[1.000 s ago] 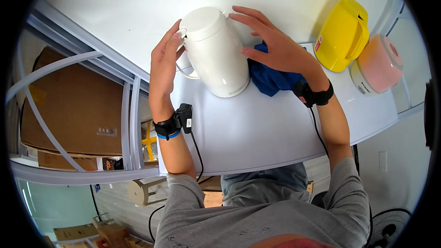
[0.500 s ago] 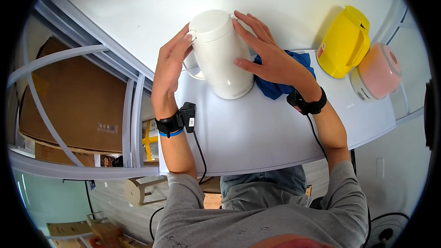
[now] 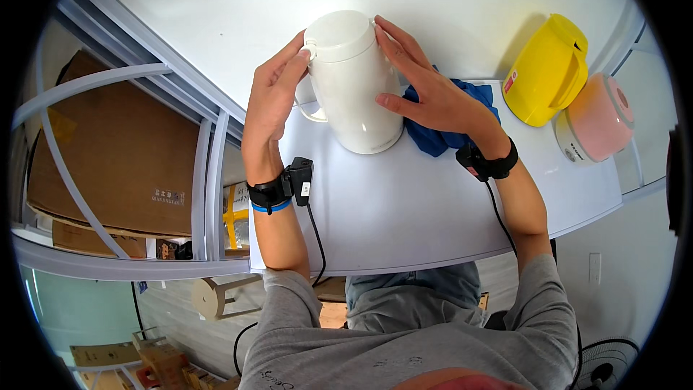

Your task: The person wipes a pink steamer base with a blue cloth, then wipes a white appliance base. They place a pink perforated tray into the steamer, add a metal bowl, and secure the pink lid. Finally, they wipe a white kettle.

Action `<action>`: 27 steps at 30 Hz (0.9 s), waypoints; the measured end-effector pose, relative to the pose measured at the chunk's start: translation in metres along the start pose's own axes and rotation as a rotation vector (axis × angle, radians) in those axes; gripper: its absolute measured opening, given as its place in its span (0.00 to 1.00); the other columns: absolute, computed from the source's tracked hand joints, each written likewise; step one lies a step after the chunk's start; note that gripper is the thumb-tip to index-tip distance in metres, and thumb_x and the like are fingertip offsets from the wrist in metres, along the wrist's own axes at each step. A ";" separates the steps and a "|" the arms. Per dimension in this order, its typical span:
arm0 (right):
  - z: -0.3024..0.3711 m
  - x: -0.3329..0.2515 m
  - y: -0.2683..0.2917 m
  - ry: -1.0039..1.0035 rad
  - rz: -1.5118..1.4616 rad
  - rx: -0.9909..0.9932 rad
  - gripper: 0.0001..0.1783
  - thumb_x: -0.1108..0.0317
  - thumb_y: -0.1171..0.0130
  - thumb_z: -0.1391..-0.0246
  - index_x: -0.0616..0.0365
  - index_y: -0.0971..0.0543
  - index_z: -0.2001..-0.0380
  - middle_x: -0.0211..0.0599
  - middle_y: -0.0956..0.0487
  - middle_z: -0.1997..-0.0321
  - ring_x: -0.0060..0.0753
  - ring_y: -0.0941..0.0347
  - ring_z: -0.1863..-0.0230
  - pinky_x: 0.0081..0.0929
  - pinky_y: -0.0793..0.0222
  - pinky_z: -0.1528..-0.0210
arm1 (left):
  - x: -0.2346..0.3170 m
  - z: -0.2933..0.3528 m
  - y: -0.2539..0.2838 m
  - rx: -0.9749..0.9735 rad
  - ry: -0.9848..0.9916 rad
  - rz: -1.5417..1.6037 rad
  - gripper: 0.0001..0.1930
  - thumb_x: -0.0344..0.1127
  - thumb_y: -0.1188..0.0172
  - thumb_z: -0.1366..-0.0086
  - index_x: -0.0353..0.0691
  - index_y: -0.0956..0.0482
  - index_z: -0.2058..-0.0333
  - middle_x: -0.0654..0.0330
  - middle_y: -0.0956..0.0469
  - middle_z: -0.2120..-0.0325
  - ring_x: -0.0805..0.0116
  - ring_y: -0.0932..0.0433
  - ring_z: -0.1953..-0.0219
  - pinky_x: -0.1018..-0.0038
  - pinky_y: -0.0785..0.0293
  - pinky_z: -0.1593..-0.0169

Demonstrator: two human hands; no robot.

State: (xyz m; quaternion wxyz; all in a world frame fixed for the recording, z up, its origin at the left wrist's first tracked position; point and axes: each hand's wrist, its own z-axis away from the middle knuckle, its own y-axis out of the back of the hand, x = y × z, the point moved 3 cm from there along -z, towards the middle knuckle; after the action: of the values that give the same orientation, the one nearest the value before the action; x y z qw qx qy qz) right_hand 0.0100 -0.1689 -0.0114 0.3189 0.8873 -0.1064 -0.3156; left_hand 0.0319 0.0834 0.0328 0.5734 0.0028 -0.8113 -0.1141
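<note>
An upright white thermos jug [image 3: 355,94] with a rounded lid stands on the white table, between my two hands. My left hand [image 3: 276,90] is closed at its handle side, the thumb on the top of the handle by the lid and the other fingers partly hidden behind. On the opposite side my right hand [image 3: 426,83] holds the jug, fingertips up by the lid's spout side and thumb against the body. A crumpled dark blue cloth [image 3: 433,141] lies beside the jug, partly under my right hand.
A yellow jug [image 3: 538,76] and a pink-and-white rounded appliance [image 3: 595,119] stand at the right of the white table [image 3: 390,217]. Grey frame bars and a large cardboard box [image 3: 115,152] are at the left. Cables hang from black wrist devices on both my arms.
The whole view has shifted slightly. Both hands keep their places on the white thermos jug, with the right fingers a little closer along its side.
</note>
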 end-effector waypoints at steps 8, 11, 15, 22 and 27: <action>0.001 0.002 -0.002 -0.019 0.022 0.020 0.51 0.56 0.37 0.28 0.47 0.54 0.13 0.40 0.61 0.09 0.52 0.60 0.11 0.52 0.50 0.15 | 0.009 0.003 -0.004 0.029 -0.030 -0.027 0.28 0.44 0.42 0.19 0.32 0.26 0.29 0.48 0.15 0.41 0.62 0.19 0.38 0.65 0.30 0.29; 0.001 0.004 0.000 -0.020 0.033 0.024 0.50 0.56 0.36 0.28 0.46 0.52 0.14 0.43 0.61 0.10 0.55 0.53 0.14 0.51 0.44 0.18 | 0.009 0.005 -0.002 0.035 -0.036 -0.077 0.31 0.47 0.38 0.20 0.32 0.25 0.29 0.48 0.15 0.42 0.62 0.19 0.39 0.66 0.28 0.30; 0.001 0.007 0.007 -0.059 0.025 -0.005 0.50 0.56 0.34 0.30 0.40 0.50 0.14 0.46 0.59 0.10 0.58 0.47 0.15 0.52 0.40 0.19 | 0.007 0.006 0.001 0.007 -0.089 -0.149 0.33 0.45 0.30 0.25 0.32 0.24 0.30 0.49 0.14 0.45 0.64 0.18 0.41 0.67 0.25 0.34; 0.039 0.054 0.023 -0.505 0.471 -0.332 0.59 0.50 0.24 0.41 0.36 0.49 0.15 0.59 0.44 0.16 0.62 0.40 0.19 0.48 0.34 0.23 | 0.009 0.012 0.001 -0.045 -0.073 -0.274 0.36 0.43 0.27 0.27 0.35 0.29 0.26 0.53 0.14 0.47 0.63 0.17 0.42 0.68 0.21 0.39; 0.045 0.074 0.031 -0.762 0.473 -0.743 0.51 0.53 0.23 0.46 0.43 0.37 0.22 0.58 0.25 0.33 0.61 0.23 0.37 0.45 0.25 0.35 | 0.005 0.016 -0.005 -0.094 -0.123 -0.326 0.43 0.43 0.28 0.26 0.43 0.41 0.20 0.47 0.24 0.33 0.53 0.17 0.41 0.64 0.16 0.42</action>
State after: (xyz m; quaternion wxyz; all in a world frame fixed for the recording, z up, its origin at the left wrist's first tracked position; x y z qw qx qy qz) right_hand 0.0396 -0.2441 -0.0555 0.6100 0.4918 -0.2909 -0.5490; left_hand 0.0150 0.0802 0.0313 0.4961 0.1003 -0.8274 -0.2433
